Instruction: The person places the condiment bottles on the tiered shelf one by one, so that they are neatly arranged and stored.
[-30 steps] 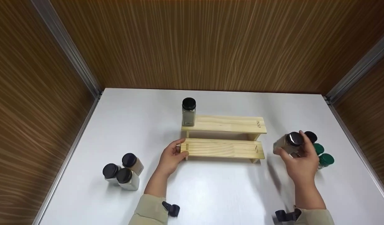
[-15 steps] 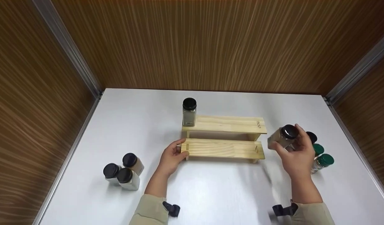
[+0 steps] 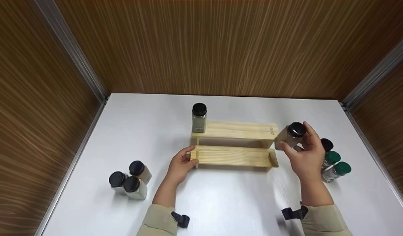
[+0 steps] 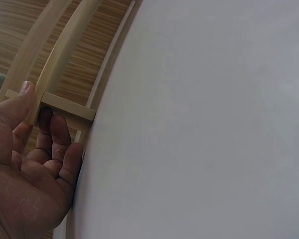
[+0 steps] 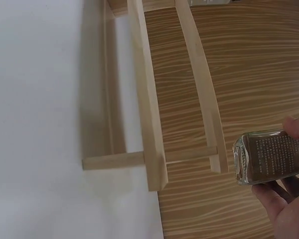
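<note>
Clamping jar (image 3: 290, 133) at rack (image 3: 235, 155)'s right end in fingers of right hand (image 3: 306, 159).
Pinching rack's left end in left hand (image 3: 179, 166); seemingly early, with one bottle (image 3: 199, 122) on, six others (image 3: 136, 192) off.

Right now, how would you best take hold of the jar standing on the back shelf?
Probably by the body of the black-lidded jar, below its lid, coming from the front right. It stands upright, its straight sides should suit a pinch, and it sits at the left end of the back shelf, with bare wood to its right.
</note>
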### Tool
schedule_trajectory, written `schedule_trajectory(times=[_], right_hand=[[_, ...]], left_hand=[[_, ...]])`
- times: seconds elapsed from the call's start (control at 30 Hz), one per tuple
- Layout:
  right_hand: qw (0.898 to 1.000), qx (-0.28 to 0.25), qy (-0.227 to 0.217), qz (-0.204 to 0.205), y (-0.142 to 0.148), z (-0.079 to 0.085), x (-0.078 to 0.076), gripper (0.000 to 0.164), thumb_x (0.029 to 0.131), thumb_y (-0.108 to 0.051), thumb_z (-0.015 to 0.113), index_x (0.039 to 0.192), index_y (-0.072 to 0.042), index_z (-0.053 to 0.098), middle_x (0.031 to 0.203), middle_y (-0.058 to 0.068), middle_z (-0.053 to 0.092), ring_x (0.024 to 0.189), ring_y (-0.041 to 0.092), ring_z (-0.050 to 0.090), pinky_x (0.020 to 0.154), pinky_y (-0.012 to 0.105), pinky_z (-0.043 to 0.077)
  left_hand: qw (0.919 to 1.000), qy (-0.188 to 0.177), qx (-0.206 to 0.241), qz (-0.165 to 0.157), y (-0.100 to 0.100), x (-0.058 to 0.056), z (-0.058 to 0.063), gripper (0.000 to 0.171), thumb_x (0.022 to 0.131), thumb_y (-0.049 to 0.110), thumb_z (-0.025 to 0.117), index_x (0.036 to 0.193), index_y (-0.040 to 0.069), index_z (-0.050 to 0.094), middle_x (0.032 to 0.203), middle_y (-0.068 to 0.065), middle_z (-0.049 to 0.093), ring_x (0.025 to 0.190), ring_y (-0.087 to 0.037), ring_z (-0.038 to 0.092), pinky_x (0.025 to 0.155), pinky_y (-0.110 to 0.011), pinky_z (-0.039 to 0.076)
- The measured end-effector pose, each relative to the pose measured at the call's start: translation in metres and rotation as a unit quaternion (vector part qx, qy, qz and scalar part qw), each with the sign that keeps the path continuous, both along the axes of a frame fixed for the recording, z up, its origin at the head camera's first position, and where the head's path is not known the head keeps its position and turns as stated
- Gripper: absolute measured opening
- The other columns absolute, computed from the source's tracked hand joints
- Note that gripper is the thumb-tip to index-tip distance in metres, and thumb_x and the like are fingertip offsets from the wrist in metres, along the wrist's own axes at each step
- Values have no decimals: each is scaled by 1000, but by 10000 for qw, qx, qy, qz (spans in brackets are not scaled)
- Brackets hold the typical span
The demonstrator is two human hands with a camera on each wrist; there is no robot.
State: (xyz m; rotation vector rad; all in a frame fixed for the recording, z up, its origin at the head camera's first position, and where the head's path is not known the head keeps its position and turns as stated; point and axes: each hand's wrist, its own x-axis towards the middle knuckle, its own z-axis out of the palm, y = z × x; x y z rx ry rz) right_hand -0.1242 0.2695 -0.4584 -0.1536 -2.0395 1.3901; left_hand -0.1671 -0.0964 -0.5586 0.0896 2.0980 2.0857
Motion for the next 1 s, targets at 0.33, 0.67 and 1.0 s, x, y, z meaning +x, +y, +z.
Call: schedule_trajectory(times=[0.33, 0.67, 1.0], right_hand=[[9965, -186, 577, 579, -15, 5, -18, 84, 73, 24, 81, 150, 2, 54, 121, -7, 71, 107, 6, 69, 83, 17, 57], [9943, -98, 650, 843, -33, 6, -34, 82, 73, 23, 82, 148, 5, 54, 118, -4, 70, 103, 5, 69, 81, 17, 58], [9933, 122, 448, 1063, -51, 6, -43, 82, 76, 19, 84, 150, 2, 54, 118, -4, 66, 102, 4, 67, 83, 17, 57]], left_hand=[[10000, 81, -6, 0, -1, 0, -2, 57, 95, -4, 74, 148, -7, 54, 100, -13, 68, 87, -13, 61, 75, -22, 52], [10000, 49, -33, 55, 0, 1, -1, 56, 94, -2, 76, 147, -4, 57, 95, -9, 65, 84, -13, 56, 71, -21, 49], [9999, 88, -48, 4, -1, 3, 2, 56, 96, -1, 75, 148, -4, 55, 97, -8, 63, 84, -14, 54, 70, -21, 48]])
